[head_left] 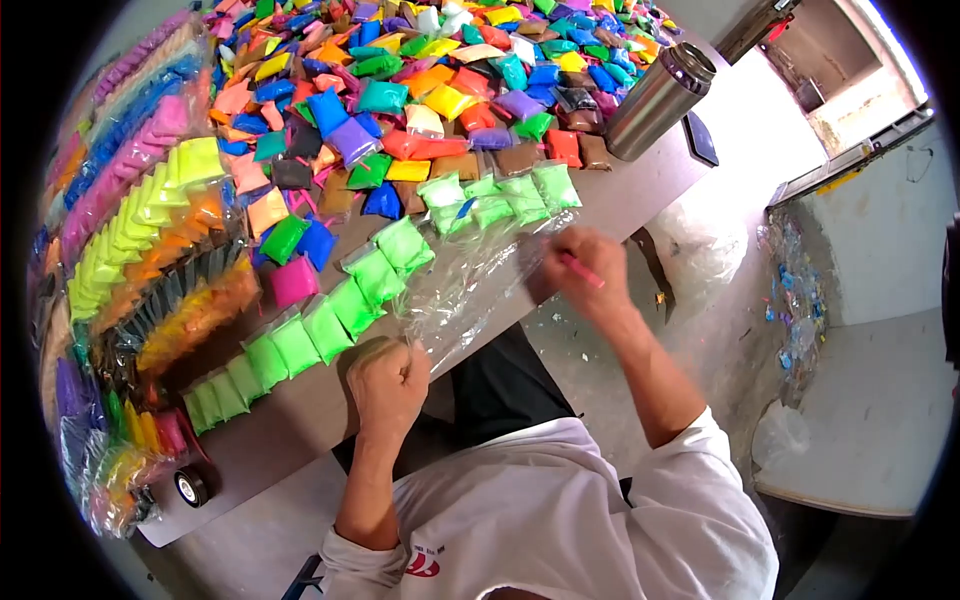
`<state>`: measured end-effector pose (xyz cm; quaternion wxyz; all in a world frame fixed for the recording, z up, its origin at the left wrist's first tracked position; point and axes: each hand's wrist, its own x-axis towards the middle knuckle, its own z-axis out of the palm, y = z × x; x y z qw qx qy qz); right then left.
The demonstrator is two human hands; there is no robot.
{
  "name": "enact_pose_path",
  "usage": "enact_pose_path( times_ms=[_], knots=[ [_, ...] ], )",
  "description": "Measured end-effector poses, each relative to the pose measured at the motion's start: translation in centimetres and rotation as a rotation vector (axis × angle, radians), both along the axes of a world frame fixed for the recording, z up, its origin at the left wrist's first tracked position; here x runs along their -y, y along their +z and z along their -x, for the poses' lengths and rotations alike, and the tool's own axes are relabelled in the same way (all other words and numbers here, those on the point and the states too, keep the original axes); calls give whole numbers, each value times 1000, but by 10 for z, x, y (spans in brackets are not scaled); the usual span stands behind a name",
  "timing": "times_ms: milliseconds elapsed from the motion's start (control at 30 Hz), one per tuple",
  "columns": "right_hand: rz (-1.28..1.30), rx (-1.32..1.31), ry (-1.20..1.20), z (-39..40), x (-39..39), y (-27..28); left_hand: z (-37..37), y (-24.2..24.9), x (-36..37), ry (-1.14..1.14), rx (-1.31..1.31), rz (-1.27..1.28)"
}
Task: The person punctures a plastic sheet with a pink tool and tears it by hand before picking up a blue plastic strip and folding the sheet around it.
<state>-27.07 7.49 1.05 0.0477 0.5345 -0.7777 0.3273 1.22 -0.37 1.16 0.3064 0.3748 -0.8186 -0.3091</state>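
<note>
My left hand (388, 385) is closed in a fist at the table's front edge, with the near end of a clear plastic bag (465, 300) at its fingers. The bag stretches away to my right hand (597, 270), which is slightly blurred and closed around a small pink stick (582, 270). Whether the right fingers also pinch the bag is hard to see. Beyond the bag lies a bent row of light green packets (325, 328), running from the lower left up to more green packets (495, 200) near the right hand.
Mixed coloured packets (400, 95) cover the back of the table (290, 420). Bagged packet rows (150, 215) line the left side. A steel bottle (660, 100) and a phone-like dark object (701, 138) stand at right. A tape roll (190, 487) sits near the front left corner.
</note>
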Motion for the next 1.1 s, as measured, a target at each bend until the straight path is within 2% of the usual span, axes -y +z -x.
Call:
enact_pose_path(
  times_ms=[67,100,167,200,233,267,300,400,467,600,633,700,733,767,800,833,867,967,1067,1100],
  knots=[
    [-57,-14,197,-35,5,5,-1,1,1,-1,55,-33],
    [-53,-11,191,-37,6,0,-1,2,1,-7,59,-30],
    [-6,129,370,-35,7,-10,-1,4,2,-9,60,-30],
    [-179,66,187,-17,3,-3,0,3,2,-4,56,-29],
    [-176,118,-6,6,-1,-6,0,0,1,3,51,-37],
    [-138,56,-116,26,-4,7,-1,0,0,9,44,-41],
    [-159,-14,-215,61,-8,-7,-1,0,0,9,37,-38],
    [-202,-54,-304,58,-16,9,1,-1,0,12,54,-7],
    [20,35,-7,20,-14,12,0,-1,0,20,79,-9],
    [-39,7,401,-58,3,13,0,2,0,12,101,-23],
    [-35,11,397,-56,3,8,0,1,0,12,88,-35],
    [-39,-4,327,-41,1,-4,1,1,2,20,70,-49],
    [-202,174,117,-20,-7,1,3,1,1,23,61,-43],
    [-153,334,54,6,-12,4,1,1,-1,18,59,-40],
    [-159,335,-73,30,-13,8,1,1,-1,21,56,-38],
    [-168,3,-275,43,-13,4,1,0,-1,17,56,-5],
    [-167,2,-273,45,-15,-3,2,-1,0,12,55,29],
    [27,16,60,5,-17,-2,2,-2,-1,9,81,-10],
    [-82,-43,299,-44,1,2,0,-2,0,-1,62,9],
    [-64,28,306,-40,2,-1,1,-1,0,-2,63,10]
  ],
)
